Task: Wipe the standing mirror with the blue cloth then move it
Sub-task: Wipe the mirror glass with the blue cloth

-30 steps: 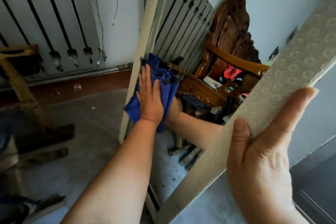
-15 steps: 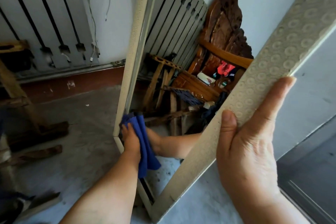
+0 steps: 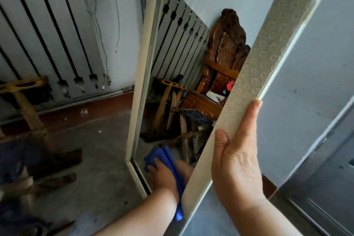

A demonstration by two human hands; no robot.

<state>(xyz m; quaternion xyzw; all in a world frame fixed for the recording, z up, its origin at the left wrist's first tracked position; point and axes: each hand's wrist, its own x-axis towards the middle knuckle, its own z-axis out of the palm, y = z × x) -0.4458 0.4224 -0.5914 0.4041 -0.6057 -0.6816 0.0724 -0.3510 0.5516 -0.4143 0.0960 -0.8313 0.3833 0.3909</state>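
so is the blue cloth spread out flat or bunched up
Bunched: the blue cloth shows thick folds under the left hand pressing it to the mirror.

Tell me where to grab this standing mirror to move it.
Grip the standing mirror by its long side rails, one from each side: they are narrow and flat. The right hand pinches the right rail, thumb in front; the left rail is free for the left hand, now pressing the blue cloth.

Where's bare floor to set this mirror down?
Free: the grey floor between the left edge of the mirror, the red skirting and the wooden stand. Crowded: lower left, where wood scraps lie by the stand's foot; the right, where a door stands close.
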